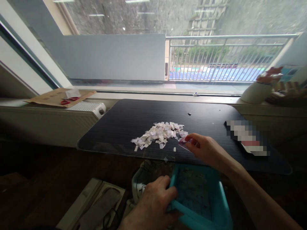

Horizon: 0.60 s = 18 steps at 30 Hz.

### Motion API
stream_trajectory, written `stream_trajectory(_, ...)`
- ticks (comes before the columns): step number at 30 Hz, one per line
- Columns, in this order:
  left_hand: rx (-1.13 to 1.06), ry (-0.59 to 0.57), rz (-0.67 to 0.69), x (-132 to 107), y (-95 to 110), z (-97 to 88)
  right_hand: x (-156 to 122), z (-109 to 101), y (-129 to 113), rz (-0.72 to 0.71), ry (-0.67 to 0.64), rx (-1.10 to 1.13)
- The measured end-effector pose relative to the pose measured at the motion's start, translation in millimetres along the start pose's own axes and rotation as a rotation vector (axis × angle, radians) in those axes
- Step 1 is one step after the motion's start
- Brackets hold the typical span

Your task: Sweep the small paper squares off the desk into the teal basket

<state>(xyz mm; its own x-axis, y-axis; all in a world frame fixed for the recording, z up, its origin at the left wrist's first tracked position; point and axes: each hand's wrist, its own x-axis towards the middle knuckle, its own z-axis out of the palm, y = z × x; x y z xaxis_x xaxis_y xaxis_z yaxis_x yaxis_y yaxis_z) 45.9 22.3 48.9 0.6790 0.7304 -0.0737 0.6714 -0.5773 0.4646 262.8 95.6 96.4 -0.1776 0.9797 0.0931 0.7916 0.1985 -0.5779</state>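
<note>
Table's left end: the black tabletop [120, 118] has a rounded corner here, right by a white slatted heater [87, 107]. There's a good stretch of dark surface between that edge and the scraps.
Left hand: the left hand [155, 199] comes up from the bottom, back of the hand facing up, fingers curled round the near-left rim of a teal bin [225, 204]. Grip's closed on the rim.
Scrap pile: the little paper scraps [160, 132] sit mid-table in a loose heap, with a few strays close to the front edge.
Plastic sheet: a pinkish see-through sheet [184, 144], touching the heap's right end.
Right hand: the right hand [203, 145] has it pinched between thumb and fingers, palm low, forearm slanting in from lower right over the front edge, just beside the bin.
Right end: dark tabletop runs from the knuckles to a black-edged, pixelated item [248, 139].
</note>
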Motion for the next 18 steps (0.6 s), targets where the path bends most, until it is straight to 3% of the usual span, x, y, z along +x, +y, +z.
stream_trajectory(7, -0.001, -0.003, -0.008, 0.6, 0.1, -0.5, -5.1, 0.8, -1.3, -0.030, -0.076, -0.002)
stream_trajectory(18, 0.003, 0.022, 0.009, -0.5, -1.6, 1.7, -3.3, 1.9, -2.8, 0.007, -0.079, -0.011)
